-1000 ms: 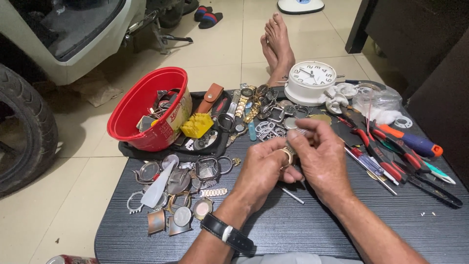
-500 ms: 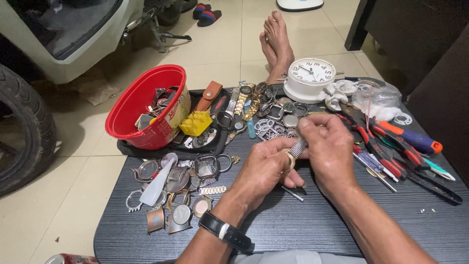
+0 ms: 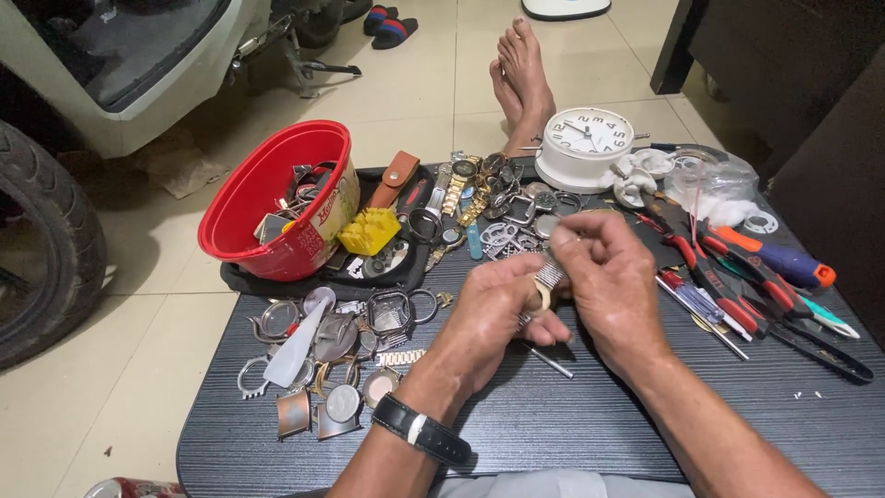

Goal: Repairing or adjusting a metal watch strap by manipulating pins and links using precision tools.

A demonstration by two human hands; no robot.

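Observation:
Both my hands meet over the middle of a dark table (image 3: 590, 424). My left hand (image 3: 498, 318), with a black wristwatch on its wrist and a ring on one finger, and my right hand (image 3: 613, 286) pinch a small silver metal watch band piece (image 3: 549, 274) between their fingertips. A thin metal pin tool (image 3: 550, 361) lies on the table just under my left hand.
A red plastic bowl (image 3: 277, 198) of watch parts, a yellow block (image 3: 369, 231) and loose watch cases (image 3: 341, 341) lie left. A white alarm clock (image 3: 585, 148) stands at the back. Screwdrivers and pliers (image 3: 747, 277) lie right. A person's bare feet (image 3: 521, 78) rest beyond the table.
My hands have drawn slightly nearer to me and lower over the table, still working the band piece between the fingertips. Nothing else on the table has moved.

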